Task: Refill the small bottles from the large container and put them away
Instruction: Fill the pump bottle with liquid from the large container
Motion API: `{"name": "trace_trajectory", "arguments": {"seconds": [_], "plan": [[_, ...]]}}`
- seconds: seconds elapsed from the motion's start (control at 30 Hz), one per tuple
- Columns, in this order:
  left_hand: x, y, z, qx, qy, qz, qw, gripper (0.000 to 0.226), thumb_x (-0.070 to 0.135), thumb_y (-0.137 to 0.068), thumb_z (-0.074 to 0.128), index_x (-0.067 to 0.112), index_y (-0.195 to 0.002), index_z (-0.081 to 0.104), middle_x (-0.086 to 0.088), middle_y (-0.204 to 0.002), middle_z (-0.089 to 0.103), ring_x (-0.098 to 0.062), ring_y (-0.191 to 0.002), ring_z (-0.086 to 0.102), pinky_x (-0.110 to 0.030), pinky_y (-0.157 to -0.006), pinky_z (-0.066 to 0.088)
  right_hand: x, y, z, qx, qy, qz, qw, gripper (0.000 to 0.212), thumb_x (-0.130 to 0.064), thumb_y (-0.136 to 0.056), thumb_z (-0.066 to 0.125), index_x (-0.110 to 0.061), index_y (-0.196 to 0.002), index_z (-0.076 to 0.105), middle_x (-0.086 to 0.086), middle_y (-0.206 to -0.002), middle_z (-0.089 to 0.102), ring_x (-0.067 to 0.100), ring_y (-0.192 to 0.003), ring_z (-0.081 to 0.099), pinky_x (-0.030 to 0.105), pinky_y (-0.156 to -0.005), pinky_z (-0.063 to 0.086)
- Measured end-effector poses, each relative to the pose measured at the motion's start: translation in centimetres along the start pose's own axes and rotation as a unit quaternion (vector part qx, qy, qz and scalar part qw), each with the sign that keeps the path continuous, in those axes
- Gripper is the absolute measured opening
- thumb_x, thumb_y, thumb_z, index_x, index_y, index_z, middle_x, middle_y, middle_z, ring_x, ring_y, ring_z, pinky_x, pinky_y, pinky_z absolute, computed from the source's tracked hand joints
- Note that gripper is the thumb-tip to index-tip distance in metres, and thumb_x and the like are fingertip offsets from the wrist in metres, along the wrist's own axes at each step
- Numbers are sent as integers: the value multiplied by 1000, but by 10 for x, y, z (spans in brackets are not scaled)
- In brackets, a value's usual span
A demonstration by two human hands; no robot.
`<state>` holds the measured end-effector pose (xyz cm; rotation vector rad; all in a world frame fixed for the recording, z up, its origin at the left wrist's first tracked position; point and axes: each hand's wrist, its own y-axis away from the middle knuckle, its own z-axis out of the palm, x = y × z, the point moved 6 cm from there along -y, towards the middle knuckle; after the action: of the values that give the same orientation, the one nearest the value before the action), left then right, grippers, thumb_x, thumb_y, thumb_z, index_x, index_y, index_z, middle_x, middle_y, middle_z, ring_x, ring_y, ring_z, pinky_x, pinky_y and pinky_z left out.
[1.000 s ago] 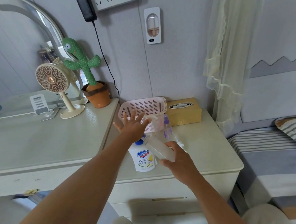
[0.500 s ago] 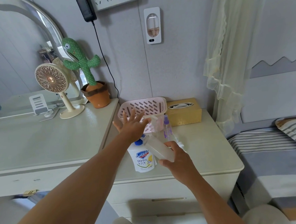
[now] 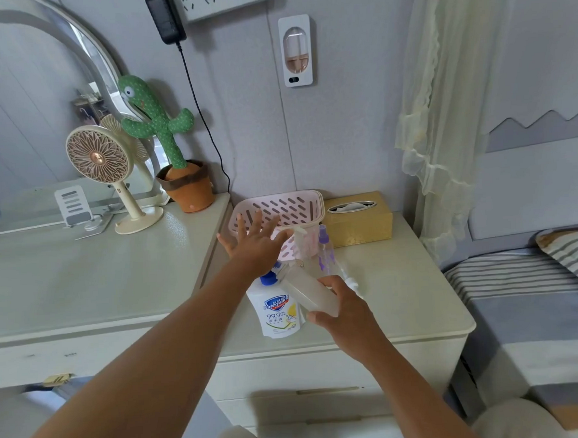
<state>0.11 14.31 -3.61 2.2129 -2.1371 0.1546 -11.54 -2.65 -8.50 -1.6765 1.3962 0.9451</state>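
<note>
Right hand (image 3: 340, 308) grips 1 frosted small bottle (image 3: 310, 292), tilted, neck toward blue cap of 1 large container (image 3: 278, 312) on nightstand (image 3: 404, 296). Left hand (image 3: 253, 246) splayed, holding nothing, above container. 2 more upright before 1 pink basket (image 3: 280, 207): pump bottle (image 3: 302, 240), purple spray bottle (image 3: 325, 250).

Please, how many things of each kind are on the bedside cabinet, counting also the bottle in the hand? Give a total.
Large soap container: 1
Small bottles: 3 (frosted bottle in the right hand, pump bottle, purple-topped spray bottle)
Pink basket: 1
Tissue box: 1
Total: 6
A white piece behind the right hand is too hidden to count.
</note>
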Motion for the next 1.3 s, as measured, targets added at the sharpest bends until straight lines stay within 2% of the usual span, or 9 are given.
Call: {"name": "trace_trajectory", "arguments": {"seconds": [0.13, 0.5, 0.7, 0.9, 1.3], "plan": [[0, 2, 8, -14, 2, -8, 1000, 60, 65, -94, 11, 44, -150, 6, 5, -160, -12, -29, -144, -20, -67, -103, -17, 4, 3, 1, 2, 13, 11, 1000, 50, -24, -85, 67, -25, -128, 41, -8, -112, 45, 9, -99, 47, 2, -65, 34], [-1, 0, -2, 6, 15, -4, 1000, 62, 69, -91, 9, 47, -149, 6, 7, -159, -14, -27, -144, -21, -67, -104, -16, -1, 1, 0, 3, 10, -5, 1000, 52, -26, -84, 68, -27, -127, 40, -11, -111, 44, 8, -99, 46, 3, -66, 35], [0, 2, 8, -9, 21, -10, 1000, 57, 62, -96, 13, 43, -149, 9, 4, -160, -10, -29, -144, -21, -67, -102, -18, 4, 3, 2, 3, 12, 7, 1000, 50, -25, -85, 67, -26, -127, 40, -10, -111, 44, 8, -99, 47, 2, -66, 35], [0, -1, -4, 1, 30, -7, 1000, 64, 70, -90, 11, 46, -149, 9, 6, -160, -10, -28, -144, -19, -68, -104, -16, -2, -1, -2, 4, 9, -6, 1000, 51, -25, -83, 68, -29, -126, 40, -12, -109, 44, 7, -96, 47, 3, -62, 35], [0, 1, 4, -13, 22, -5, 1000, 60, 67, -93, 10, 45, -149, 8, 7, -159, -14, -28, -144, -21, -67, -103, -18, 1, 1, 0, -2, 11, 5, 1000, 51, -24, -84, 67, -26, -127, 41, -10, -111, 44, 9, -98, 47, 6, -65, 36]]}}
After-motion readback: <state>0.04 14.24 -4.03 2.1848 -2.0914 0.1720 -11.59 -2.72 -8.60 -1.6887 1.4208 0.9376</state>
